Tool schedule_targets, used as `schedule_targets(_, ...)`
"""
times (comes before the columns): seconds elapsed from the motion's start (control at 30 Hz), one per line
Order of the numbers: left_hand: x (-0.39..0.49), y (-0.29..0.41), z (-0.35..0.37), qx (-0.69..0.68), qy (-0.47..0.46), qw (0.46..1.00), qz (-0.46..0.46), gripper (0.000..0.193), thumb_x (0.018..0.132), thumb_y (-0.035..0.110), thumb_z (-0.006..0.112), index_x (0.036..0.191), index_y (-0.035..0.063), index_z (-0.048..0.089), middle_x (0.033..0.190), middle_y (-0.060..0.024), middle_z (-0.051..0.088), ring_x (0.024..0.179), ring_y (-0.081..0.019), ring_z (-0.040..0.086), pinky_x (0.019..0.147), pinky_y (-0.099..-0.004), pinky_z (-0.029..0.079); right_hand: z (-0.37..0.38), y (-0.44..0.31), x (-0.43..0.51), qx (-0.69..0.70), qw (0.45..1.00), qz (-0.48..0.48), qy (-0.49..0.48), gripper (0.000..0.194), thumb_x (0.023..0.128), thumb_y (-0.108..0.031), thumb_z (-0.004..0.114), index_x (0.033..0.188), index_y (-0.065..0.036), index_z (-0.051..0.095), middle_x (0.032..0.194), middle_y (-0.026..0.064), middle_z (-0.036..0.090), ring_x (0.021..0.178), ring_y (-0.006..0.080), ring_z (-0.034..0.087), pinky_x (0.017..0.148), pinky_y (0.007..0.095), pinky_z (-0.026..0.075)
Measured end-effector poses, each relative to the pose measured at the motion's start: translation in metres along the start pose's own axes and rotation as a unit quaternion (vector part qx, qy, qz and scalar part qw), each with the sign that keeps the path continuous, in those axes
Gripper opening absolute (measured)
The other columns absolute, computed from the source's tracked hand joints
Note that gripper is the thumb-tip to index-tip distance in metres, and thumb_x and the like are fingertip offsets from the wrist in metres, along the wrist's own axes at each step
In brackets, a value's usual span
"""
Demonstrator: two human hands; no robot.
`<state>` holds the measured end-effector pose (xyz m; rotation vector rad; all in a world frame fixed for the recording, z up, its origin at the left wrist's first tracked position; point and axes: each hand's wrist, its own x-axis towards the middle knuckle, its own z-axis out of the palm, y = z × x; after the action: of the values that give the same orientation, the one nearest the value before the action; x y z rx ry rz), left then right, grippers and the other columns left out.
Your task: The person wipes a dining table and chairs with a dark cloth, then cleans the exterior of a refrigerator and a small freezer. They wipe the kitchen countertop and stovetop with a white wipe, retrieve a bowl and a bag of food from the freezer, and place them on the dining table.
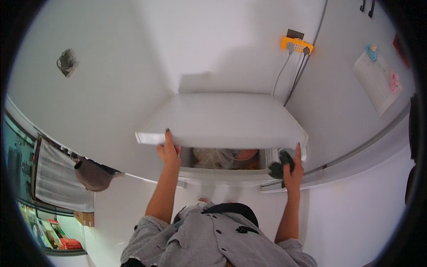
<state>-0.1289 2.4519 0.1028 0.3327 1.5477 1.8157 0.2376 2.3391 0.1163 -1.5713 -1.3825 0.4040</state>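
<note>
A white chest freezer lid [220,123] is raised partway before me, and an opening shows below its front edge. My left hand [169,152] grips the lid's front edge near its left end, one finger on top; a bit of red shows beside the palm. My right hand [294,172] holds a dark green object [282,167] whose kind I cannot tell, while a finger reaches up to the lid's right front corner. Inside the freezer lie clear plastic bags [213,158] and a reddish-orange item [247,154], partly hidden by the lid.
On the back wall hangs an orange power strip [297,45] with two plugs, their cables running down behind the lid's right side. A paper [377,81] with clips is on the right wall. Far left are a hanging grey-brown cloth item [93,175] and shelves with goods [53,233].
</note>
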Motion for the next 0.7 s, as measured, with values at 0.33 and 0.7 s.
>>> schedule_targets(0.33, 0.031, 0.053, 0.069, 0.067, 0.034, 0.976, 0.206, 0.049, 0.067, 0.036, 0.079, 0.066, 0.0028, 0.042, 0.059, -0.0058, 0.049, 0.045, -0.0106, 0.044, 0.036, -0.0232, 0.038, 0.036, 0.001, -0.001, 0.005, 0.997, -0.019, -0.078, 0.054, 0.075, -0.004, 0.056, 0.126, -0.005, 0.040, 0.105, 0.0229, 0.058, 0.096, 0.0369, 0.058, 0.082, 0.0395, 0.045)
schedule_targets(0.7, 0.093, 0.107, 0.139, 0.180, -0.057, 0.942, 0.277, 0.054, 0.069, 0.045, 0.074, 0.058, -0.0033, 0.054, 0.055, -0.0087, 0.054, 0.044, -0.0129, 0.049, 0.038, -0.0245, 0.041, 0.009, 0.105, -0.077, -0.171, 0.964, 0.168, -0.116, 0.019, 0.080, -0.005, 0.053, 0.099, -0.004, 0.051, 0.080, 0.0222, 0.060, 0.077, 0.0414, 0.058, 0.066, 0.0474, 0.045)
